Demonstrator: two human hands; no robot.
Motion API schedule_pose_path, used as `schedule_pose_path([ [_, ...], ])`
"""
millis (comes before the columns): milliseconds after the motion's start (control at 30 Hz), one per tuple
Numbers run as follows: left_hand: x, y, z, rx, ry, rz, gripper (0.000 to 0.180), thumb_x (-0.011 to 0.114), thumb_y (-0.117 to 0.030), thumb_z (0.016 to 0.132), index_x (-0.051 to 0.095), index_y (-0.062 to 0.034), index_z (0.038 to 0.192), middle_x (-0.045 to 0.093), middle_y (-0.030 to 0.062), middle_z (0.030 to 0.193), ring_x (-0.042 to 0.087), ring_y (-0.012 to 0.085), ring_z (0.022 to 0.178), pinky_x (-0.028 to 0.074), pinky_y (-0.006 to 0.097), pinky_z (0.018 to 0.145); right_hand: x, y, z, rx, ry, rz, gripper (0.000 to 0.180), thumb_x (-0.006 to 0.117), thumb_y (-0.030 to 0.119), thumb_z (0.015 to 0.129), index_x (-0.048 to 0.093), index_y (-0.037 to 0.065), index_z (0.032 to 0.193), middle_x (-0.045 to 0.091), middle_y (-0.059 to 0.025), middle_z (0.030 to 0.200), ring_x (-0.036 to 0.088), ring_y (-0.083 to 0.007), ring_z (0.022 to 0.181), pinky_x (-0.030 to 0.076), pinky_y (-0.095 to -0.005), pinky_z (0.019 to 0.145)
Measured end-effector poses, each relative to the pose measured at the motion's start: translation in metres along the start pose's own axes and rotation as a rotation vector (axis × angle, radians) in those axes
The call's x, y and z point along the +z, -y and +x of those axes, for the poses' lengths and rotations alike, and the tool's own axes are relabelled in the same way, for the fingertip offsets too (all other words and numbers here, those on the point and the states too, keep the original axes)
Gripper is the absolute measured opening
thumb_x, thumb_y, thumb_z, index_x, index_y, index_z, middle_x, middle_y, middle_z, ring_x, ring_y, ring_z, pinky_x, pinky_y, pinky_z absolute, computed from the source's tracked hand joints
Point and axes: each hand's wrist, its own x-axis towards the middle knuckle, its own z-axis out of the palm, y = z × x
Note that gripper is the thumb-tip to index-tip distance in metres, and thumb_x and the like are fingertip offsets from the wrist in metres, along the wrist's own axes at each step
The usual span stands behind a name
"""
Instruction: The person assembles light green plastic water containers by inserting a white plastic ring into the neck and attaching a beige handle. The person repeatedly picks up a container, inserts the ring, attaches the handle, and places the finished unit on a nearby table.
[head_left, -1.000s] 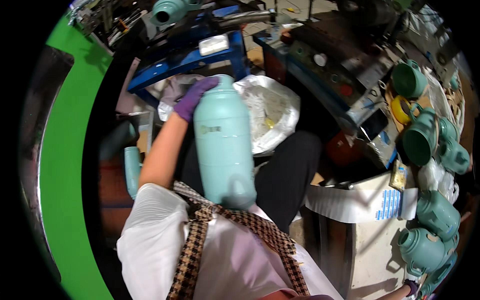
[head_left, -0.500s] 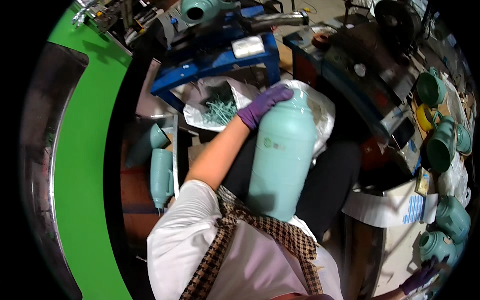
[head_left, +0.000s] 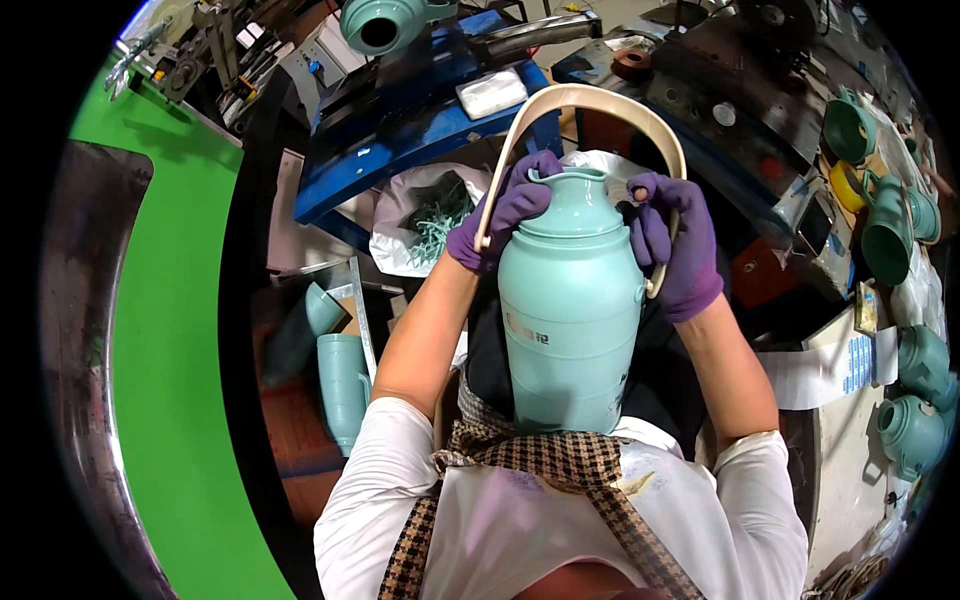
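Flask [head_left: 572, 290], big and pale green, upright in the lap, bottom close to the checked apron [head_left: 530, 455]. Left hand [head_left: 512, 208] in a purple glove, bent in by the left end of the cream handle [head_left: 590, 95], fingers up against the neck [head_left: 575, 210]. Hard to tell how tight, or just what is pinched there. Right hand [head_left: 690, 245], gloved too, curled round the other end of the handle, close to the flask's side.

Probably not too heavy, maybe hollow. Hard and shiny on the outside, so likely slippery in gloves. Maybe easy to scratch or crack. Best held round the neck, or with a palm on each side of the fat middle. Handle likely stiff but a bit bendy, best held near its two ends.

Some room between the neck and the top of the handle. Past that, a white bag [head_left: 392, 240] and the edge of the blue worktop [head_left: 400, 165], good to keep away from. Dark legs [head_left: 670, 375] around the flask. Smaller green flask [head_left: 342, 390] off to the left; pale worktop [head_left: 840, 460] off to the right, well apart.
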Motion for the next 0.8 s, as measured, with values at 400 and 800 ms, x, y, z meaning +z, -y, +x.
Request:
schedule_pose_path([
  [400,-0.003,0.012,0.010,-0.182,0.100,-0.432,0.015,0.052,-0.003,0.087,0.046,-0.0053,0.101,0.043,-0.0016,0.085,0.042,0.0059,0.078,0.037,0.020,0.073,-0.006,-0.019,-0.003,-1.345,0.582,-1.162,0.040,0.060,0.038,0.084,0.069,0.009,0.110,0.066,-0.0025,0.091,0.060,-0.0218,0.086,0.040,-0.0457,0.100],
  [800,0.015,0.022,-0.009,0.090,-0.181,0.131,0.059,0.061,-0.006,0.087,0.047,0.0025,0.144,0.055,0.0138,0.143,0.053,0.0216,0.131,0.037,0.034,0.113,-0.076,-0.065,0.060,-0.347,0.318,0.168,0.071,0.051,0.038,0.082,0.052,-0.003,0.140,0.048,-0.0231,0.148,0.046,-0.0333,0.137,0.030,-0.0433,0.118],
])
